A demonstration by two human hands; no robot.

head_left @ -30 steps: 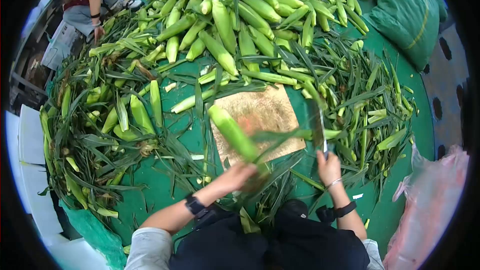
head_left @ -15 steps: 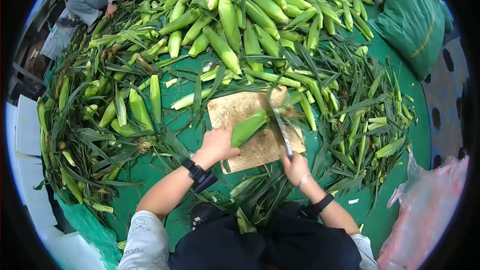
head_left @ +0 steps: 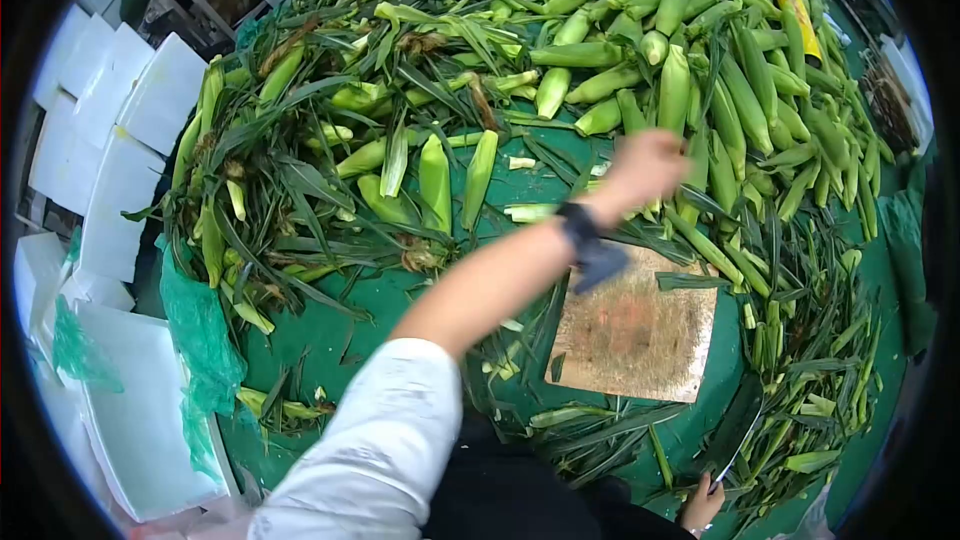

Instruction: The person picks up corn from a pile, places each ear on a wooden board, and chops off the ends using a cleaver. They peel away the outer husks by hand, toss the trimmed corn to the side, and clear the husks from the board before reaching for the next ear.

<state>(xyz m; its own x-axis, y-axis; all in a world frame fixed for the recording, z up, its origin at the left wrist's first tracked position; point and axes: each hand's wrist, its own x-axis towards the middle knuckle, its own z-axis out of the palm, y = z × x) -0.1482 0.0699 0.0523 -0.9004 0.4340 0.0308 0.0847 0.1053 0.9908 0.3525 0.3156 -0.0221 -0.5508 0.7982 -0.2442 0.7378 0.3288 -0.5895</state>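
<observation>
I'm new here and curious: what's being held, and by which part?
The right hand grips a knife by its handle; the blurred left hand can't be told.

From my head, my one camera looks forward and steeply down past my left hand point(head_left: 648, 170) in a wide, round view. My left forearm point(head_left: 490, 285) fills the near middle, my right hand point(head_left: 702, 508) sits at the bottom edge, and the corn heap point(head_left: 740, 95) lies farther off, beyond my left hand.
</observation>
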